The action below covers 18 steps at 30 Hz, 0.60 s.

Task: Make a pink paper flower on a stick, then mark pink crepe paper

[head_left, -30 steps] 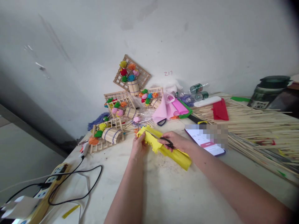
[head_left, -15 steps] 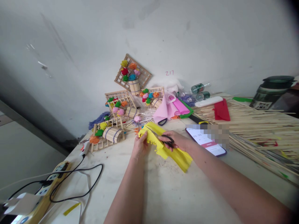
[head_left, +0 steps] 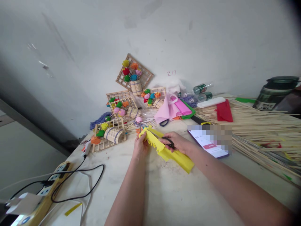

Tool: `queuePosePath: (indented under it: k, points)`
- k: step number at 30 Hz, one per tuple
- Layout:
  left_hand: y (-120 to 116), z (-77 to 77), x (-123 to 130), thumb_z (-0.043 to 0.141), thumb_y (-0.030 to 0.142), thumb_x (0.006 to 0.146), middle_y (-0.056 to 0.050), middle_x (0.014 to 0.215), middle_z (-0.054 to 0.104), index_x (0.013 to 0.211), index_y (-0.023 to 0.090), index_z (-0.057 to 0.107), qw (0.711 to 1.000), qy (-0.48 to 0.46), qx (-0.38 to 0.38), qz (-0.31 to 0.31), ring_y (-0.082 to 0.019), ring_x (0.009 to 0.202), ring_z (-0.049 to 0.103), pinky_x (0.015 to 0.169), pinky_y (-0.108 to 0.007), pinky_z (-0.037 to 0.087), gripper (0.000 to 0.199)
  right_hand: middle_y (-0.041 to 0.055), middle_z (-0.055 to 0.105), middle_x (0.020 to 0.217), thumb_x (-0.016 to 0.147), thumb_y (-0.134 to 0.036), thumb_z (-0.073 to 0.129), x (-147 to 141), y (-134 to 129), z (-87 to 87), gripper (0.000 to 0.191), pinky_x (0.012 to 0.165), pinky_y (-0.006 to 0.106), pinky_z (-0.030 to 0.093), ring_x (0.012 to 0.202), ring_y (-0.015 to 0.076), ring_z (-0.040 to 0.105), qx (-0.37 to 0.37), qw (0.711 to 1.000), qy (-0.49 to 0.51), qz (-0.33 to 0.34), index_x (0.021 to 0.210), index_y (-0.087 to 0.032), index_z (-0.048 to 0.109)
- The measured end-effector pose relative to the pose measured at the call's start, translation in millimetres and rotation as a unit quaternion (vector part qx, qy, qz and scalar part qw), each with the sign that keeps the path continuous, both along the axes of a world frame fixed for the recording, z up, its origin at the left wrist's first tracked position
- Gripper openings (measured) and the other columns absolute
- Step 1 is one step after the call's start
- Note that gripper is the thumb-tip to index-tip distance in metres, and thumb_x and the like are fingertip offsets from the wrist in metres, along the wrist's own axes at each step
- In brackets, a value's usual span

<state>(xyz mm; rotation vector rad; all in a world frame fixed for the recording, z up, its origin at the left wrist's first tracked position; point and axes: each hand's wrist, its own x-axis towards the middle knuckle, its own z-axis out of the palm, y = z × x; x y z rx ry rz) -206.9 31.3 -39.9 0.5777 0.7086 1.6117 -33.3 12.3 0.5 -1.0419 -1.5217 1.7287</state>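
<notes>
A sheet of yellow crepe paper (head_left: pixel 180 160) lies across the middle of the table, one edge cut into a jagged fringe. My left hand (head_left: pixel 141 145) is closed on its far left end, thumb on top. Black-handled scissors (head_left: pixel 169 142) are in my right hand (head_left: pixel 177 142), fingers through the loops. Their blades point up and left along the paper and are partly hidden by it. Just beyond the paper stands a small pink paper piece on a stick (head_left: pixel 139 119).
Bamboo-stick lattices with paper flowers (head_left: pixel 113 135) stand at the back left. Pink crepe paper (head_left: pixel 164 110), a phone (head_left: pixel 211 147) and many thin sticks (head_left: pixel 254 125) lie to the right. At the left are a power strip (head_left: pixel 53 185) and cables (head_left: pixel 103 171). A dark jar (head_left: pixel 270 94) stands far right.
The scissor blades have closed and lie flatter along the yellow paper. The paper's fringed edge has shifted slightly. Both hands stay in nearly the same place.
</notes>
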Motion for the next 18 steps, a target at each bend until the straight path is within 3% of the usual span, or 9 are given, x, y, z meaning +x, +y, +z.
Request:
queuePosePath:
  k: [7,18]
  points:
    - [-1.2,2.9,0.1,0.068,0.013,0.061,-0.004,0.079,0.068,0.086,0.013,0.062,0.999,0.02,0.036,-0.006,-0.014,0.068,0.064,0.066,-0.022,0.051,0.026,-0.0042,0.049,0.047,0.068,-0.033,0.058,5.5,1.5,0.9,0.02,0.035,0.017,0.028,0.035,0.0046,0.039,-0.013,1.0,0.011,0.02,0.071,-0.015,0.052]
    - [-3.9,3.5,2.6,0.069,0.015,0.062,-0.003,0.077,0.068,0.084,0.014,0.061,0.999,0.025,0.033,-0.024,-0.012,0.065,0.063,0.063,-0.02,0.051,0.024,-0.0038,0.049,0.047,0.069,-0.034,0.057,4.8,3.8,0.5,0.02,0.035,0.019,0.026,0.037,0.0061,0.039,0.015,0.999,0.011,0.028,0.065,-0.016,0.053]
